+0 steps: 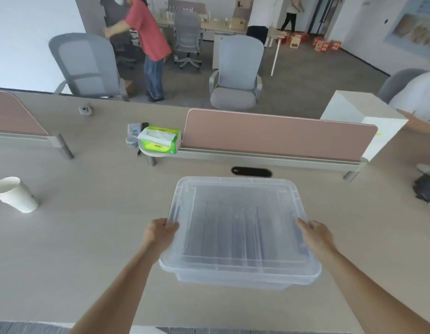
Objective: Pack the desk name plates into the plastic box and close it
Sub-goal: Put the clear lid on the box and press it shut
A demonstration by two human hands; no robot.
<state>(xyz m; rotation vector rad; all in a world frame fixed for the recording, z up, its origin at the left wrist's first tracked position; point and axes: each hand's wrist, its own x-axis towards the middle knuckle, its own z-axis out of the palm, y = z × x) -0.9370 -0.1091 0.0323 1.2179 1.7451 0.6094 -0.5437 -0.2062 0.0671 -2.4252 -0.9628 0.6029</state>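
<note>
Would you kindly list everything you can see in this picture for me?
box: one, clear, desk centre
lid: one, clear, over the box
plates: several, dark, inside, blurred through lid
cup: one, white, desk left
tissue box: one, green, beside divider
dividers: two, pink, across desk
chairs: several, grey, beyond desk
desk: one, beige, underneath all
left hand: one, bare, holding lid's left edge
right hand: one, bare, holding lid's right edge

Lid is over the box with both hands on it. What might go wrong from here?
1. The lid looks offset from the box, so it may not seat evenly.
2. The left hand and right hand grip its side edges; fingers under the rim could get pinched when it presses down.
</note>
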